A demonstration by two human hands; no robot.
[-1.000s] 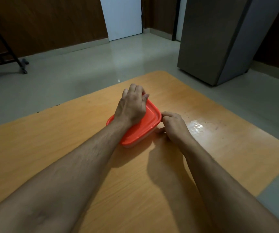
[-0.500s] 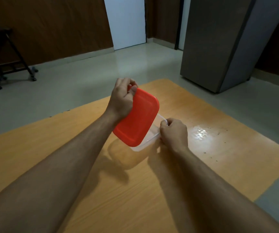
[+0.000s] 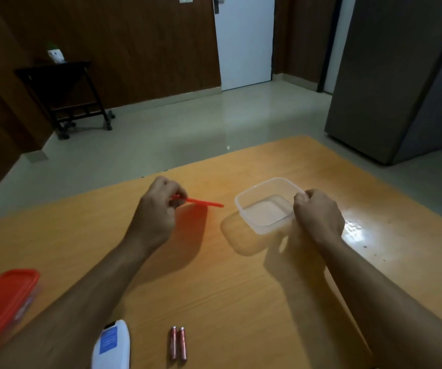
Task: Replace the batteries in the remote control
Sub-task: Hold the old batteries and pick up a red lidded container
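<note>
My left hand [image 3: 158, 209] grips a red lid [image 3: 201, 202], held edge-on and level just above the wooden table [image 3: 214, 288], left of a clear plastic container [image 3: 263, 206]. That container stands open and looks empty. My right hand [image 3: 318, 213] is closed on its right rim. Near the table's front edge lie two reddish batteries [image 3: 178, 343] side by side. A white remote control [image 3: 111, 344] with a blue label lies to their left, partly behind my left forearm.
A second container with a red lid [image 3: 4, 304] sits at the table's front left corner. Beyond the table is a tiled floor, with a dark trolley [image 3: 65, 94] at the back left, a white door [image 3: 243, 41] and a grey cabinet [image 3: 395, 75] at the right.
My left hand lifted the red lid off the clear container and carried it to the left. My right hand stayed on the container's rim. The view tilted, revealing the remote and batteries.
</note>
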